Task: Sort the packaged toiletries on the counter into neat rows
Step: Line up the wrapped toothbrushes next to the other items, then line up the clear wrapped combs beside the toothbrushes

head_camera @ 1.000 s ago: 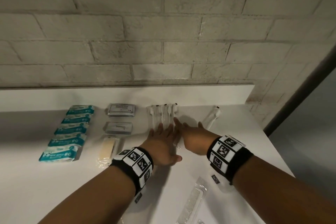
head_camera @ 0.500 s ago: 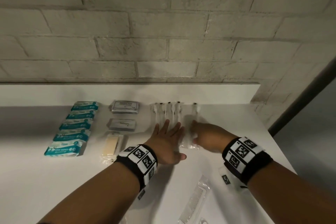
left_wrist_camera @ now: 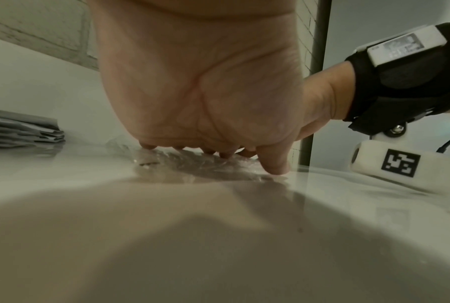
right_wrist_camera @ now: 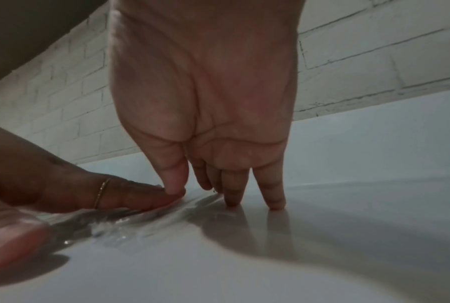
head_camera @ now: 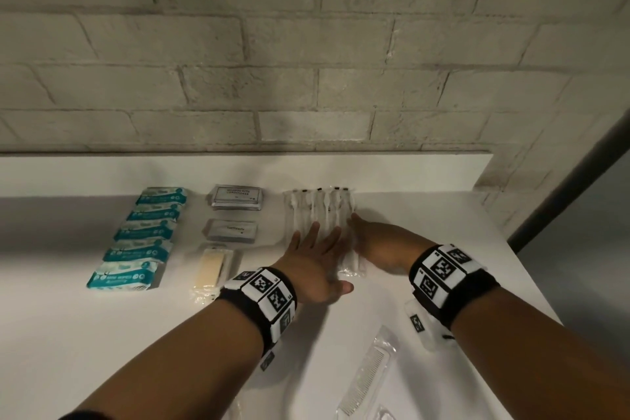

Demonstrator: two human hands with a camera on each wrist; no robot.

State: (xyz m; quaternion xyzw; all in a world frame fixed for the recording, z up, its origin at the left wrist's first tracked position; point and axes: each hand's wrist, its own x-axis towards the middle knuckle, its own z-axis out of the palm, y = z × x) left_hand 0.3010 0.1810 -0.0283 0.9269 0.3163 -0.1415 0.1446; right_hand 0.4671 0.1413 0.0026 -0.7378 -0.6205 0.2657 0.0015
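Observation:
Several clear-wrapped toothbrushes lie side by side near the back of the white counter. My left hand lies flat on their near ends, fingers straight and spread. In the left wrist view those fingertips press on crinkled clear wrap. My right hand presses against the right edge of the row, fingers straight, its fingertips touching the counter beside the outermost wrapped toothbrush. Further left lie a column of teal wipe packs, two grey sachets and a wrapped soap bar.
A wrapped white comb lies near the front edge, with another clear packet below it. A brick wall rises behind the counter's raised back ledge. The counter ends at the right, beyond my right wrist.
My right hand has slid a wrapped toothbrush from the right in against the row, now pressing at its right edge. My left hand stays flat on the row.

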